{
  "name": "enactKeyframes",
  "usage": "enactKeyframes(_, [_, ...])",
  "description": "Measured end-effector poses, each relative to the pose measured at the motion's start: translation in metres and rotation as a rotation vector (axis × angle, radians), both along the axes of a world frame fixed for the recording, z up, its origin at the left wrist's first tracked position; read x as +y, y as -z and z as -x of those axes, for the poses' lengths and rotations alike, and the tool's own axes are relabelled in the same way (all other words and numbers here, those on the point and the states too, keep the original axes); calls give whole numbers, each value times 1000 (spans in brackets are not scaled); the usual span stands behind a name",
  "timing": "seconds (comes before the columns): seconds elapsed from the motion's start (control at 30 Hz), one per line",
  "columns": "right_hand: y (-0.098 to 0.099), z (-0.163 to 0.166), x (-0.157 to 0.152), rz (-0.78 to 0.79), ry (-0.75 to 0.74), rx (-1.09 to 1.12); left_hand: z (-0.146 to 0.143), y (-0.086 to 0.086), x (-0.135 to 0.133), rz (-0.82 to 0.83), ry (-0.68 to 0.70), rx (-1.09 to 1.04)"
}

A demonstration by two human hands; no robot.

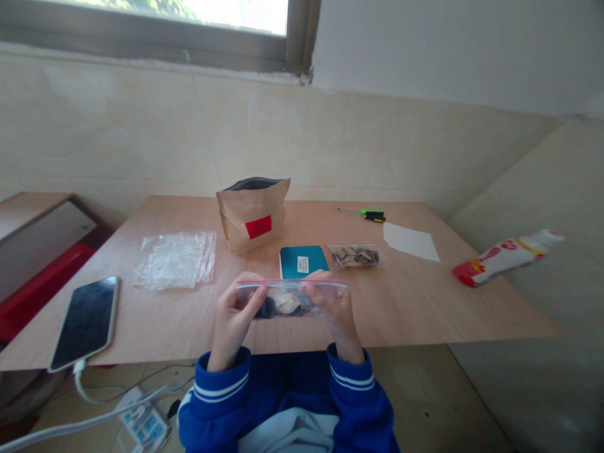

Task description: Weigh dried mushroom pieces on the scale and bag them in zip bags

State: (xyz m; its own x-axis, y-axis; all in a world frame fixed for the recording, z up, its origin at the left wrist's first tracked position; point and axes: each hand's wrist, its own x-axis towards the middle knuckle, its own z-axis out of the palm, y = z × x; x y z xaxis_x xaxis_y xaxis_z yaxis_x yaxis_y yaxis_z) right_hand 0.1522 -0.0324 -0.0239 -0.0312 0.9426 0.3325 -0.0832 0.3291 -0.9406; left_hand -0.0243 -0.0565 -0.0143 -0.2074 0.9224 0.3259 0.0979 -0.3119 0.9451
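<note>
Between my two hands is a clear zip bag (pixel 286 304) with a red-edged top strip and dark and pale pieces inside. My left hand (pixel 236 311) pinches the strip near its left end, thumb in front. On the other side, my right hand (pixel 334 310) pinches the strip near its right end. Just behind the bag lies a teal digital scale or flat box (pixel 302 259) with a white label, its front edge hidden by the bag. To its right rests another zip bag (pixel 355 256), filled with brown and dark dried pieces.
A brown paper pouch (pixel 255 217) stands with its top open. Left of it lie empty clear zip bags (pixel 174 259) and a phone (pixel 87 321) on a cable. Screwdrivers (pixel 372 215), white paper (pixel 410 241) and a bottle (pixel 507 257) are at right. A power strip (pixel 144 423) is below.
</note>
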Motion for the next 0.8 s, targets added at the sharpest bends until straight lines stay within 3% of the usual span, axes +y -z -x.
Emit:
enactKeyframes(0.3, [-1,4,0,-54,47,34,-2,2,-2,-70,-114,133])
enactKeyframes(0.5, [-3,5,0,-41,0,21,-4,2,0,-87,-165,117])
enactKeyframes(0.63, [-4,4,1,-2,-88,-25,-3,0,0,-99,-156,109])
enactKeyframes(0.8, [-7,7,-1,-80,-17,2,-2,0,0,-136,-60,60])
